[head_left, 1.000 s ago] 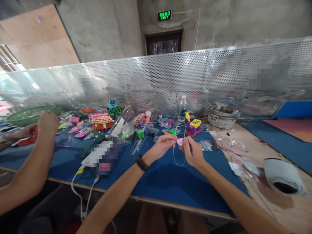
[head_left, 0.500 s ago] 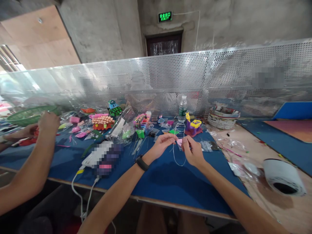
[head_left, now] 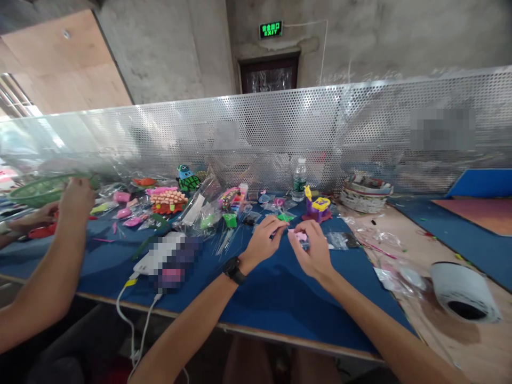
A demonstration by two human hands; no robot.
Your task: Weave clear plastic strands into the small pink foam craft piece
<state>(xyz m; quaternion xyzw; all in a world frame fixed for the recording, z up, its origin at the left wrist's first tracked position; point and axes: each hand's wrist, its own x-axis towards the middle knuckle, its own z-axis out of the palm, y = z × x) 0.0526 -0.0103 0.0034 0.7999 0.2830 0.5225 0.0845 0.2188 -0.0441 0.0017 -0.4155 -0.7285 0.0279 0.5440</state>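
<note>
L hand (head_left: 266, 240) is pinched almost closed, can't tell on what, & R hand (head_left: 314, 249) loosely pinches a pink bit (head_left: 298, 235).

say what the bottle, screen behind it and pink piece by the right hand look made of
Bottle: clear, glossy plastic, by its see-through walls. Screen: probably metal, grey and shiny, with rows of punched holes. Pink piece: perhaps modelling clay, from its even matte colour; too small to be sure.
</note>
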